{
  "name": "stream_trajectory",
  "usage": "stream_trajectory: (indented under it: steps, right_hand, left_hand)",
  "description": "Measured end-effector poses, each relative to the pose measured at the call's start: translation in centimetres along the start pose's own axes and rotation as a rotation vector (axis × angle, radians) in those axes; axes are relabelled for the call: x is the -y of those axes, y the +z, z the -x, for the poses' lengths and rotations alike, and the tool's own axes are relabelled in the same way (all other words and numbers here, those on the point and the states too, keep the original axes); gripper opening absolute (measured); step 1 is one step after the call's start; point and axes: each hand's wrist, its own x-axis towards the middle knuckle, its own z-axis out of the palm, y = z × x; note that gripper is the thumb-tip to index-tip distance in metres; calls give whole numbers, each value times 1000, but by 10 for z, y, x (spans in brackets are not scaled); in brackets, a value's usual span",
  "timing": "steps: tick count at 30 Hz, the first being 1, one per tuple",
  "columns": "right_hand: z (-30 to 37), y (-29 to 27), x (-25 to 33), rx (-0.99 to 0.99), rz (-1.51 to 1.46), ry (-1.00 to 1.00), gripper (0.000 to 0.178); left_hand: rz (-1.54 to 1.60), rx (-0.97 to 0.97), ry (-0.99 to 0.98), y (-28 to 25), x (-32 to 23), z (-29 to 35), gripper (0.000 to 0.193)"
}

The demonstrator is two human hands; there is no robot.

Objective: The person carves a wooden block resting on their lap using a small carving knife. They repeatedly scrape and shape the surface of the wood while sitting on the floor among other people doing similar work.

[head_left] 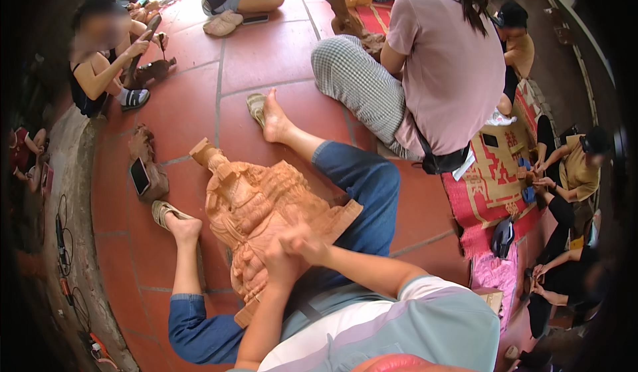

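A large reddish-brown wood carving (pixel 256 202) with folds and deep relief lies tilted between my legs, its narrow end pointing away to the left. Close together over its near part are my two hands. My left hand (pixel 282 265) is closed, its fingers curled toward the other hand. Beside it, my right hand (pixel 306 244) is closed too and slightly blurred. Whatever the fingers may grip is hidden or too small to make out. A flat wooden base edge (pixel 345 220) of the carving rests by my right thigh.
Left of the carving, a phone (pixel 139 176) leans on a darker carved wood piece (pixel 157 180). A person in a pink shirt (pixel 448 73) sits ahead to the right. Another person (pixel 100 73) works at far left. Red patterned mats (pixel 475 222) cover the right side; cables (pixel 64 259) lie far left.
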Motion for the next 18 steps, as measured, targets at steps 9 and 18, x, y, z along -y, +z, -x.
stream_trajectory:
  steps: [9,18]
  right_hand:
    - [7,5,3,22,105,-36,60]
    - [5,7,7,1,39,17,61]
  left_hand:
    - [21,15,32,-6,-9,5,8]
    - [-89,60,182,-13,-11,-1,11]
